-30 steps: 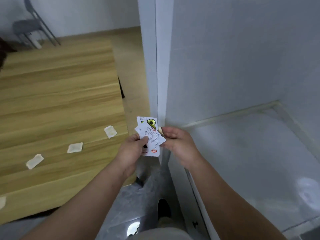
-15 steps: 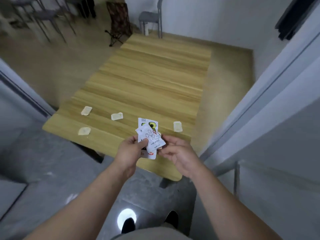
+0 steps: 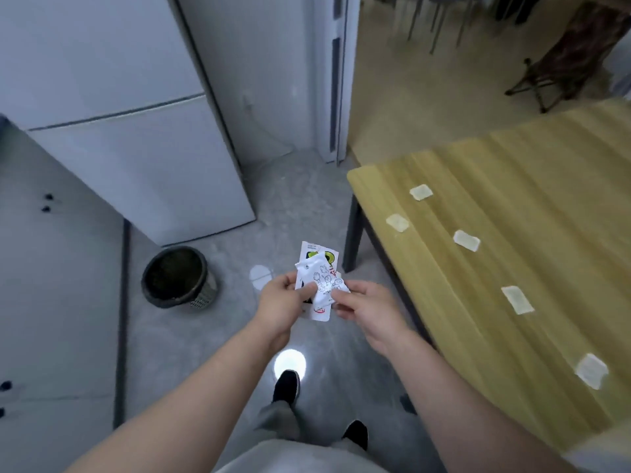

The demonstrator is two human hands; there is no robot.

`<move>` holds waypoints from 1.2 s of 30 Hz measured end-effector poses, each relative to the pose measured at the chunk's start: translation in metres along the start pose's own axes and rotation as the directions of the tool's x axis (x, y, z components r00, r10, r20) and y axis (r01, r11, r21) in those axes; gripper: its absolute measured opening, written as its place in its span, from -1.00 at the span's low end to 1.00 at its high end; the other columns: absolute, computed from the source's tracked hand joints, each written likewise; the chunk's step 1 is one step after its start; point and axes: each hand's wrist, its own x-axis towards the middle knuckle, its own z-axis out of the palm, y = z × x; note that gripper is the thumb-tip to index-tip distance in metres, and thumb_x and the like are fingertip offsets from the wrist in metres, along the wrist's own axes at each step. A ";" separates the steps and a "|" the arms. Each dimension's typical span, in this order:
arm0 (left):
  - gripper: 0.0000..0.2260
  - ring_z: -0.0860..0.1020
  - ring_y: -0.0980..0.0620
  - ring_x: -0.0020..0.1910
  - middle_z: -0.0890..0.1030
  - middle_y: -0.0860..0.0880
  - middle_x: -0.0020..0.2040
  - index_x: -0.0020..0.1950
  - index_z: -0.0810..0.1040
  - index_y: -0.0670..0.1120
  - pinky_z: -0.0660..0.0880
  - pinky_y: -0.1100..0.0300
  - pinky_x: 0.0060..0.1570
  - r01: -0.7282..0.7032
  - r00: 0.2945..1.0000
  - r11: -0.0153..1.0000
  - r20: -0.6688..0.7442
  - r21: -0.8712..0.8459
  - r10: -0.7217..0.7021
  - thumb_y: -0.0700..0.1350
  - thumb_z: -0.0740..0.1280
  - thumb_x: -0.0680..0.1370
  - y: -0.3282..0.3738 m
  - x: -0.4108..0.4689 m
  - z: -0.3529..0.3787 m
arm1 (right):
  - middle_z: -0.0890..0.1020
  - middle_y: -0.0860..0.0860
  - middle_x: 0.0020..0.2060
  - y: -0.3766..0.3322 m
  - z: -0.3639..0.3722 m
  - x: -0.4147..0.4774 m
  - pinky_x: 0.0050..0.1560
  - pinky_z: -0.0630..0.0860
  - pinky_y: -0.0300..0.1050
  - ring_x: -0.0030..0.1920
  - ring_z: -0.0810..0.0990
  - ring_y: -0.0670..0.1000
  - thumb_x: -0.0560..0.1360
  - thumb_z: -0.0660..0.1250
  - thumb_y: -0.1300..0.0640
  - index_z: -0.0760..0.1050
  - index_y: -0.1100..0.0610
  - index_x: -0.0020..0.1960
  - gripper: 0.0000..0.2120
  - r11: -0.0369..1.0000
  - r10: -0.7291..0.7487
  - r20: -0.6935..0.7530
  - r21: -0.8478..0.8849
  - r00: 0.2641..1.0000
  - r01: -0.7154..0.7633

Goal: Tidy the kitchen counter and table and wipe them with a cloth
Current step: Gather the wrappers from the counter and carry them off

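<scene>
Printed wrappers [image 3: 319,281]: white packets with cartoon print, overlapped and partly crumpled. You hold them between both hands in mid-air above the floor, left of the worktop's edge and clear of it.
Left hand [image 3: 278,307]: your fingers [image 3: 307,288] curl round the left side of the wrappers, with the thumb pressed on the top sheet.
Right hand [image 3: 367,308]: your fingers pinch the right side of the same wrappers.
Worktop [image 3: 512,199]: wood-grain surface on your right, with one dark leg visible at its corner.
Pale scraps [image 3: 466,240]: five small rectangular pieces lie flat on the worktop in a loose row along the side nearest you, each apart from the others.
Waste bin [image 3: 176,276]: dark, round and open-topped. It stands on the floor ahead of you to the left, near the fridge's lower corner; you cannot tell its contents.
Fridge [image 3: 136,148]: white, two doors, behind the bin.
Floor [image 3: 300,199]: grey and glossy, with a round light reflection just ahead of your shoes [image 3: 286,385].
</scene>
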 end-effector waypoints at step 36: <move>-0.80 0.69 -0.07 -0.20 0.71 -0.12 -0.10 0.01 0.63 -0.19 0.60 0.12 -0.27 0.208 0.734 0.903 -0.550 -0.376 -0.398 -0.26 0.53 0.42 0.063 0.286 -0.523 | 0.64 -0.07 -0.19 0.025 0.579 0.366 0.00 0.60 -0.07 -0.10 0.64 -0.02 0.47 0.47 0.12 0.49 -0.01 -0.19 -0.83 0.565 0.284 0.339 -0.815 0.897 0.129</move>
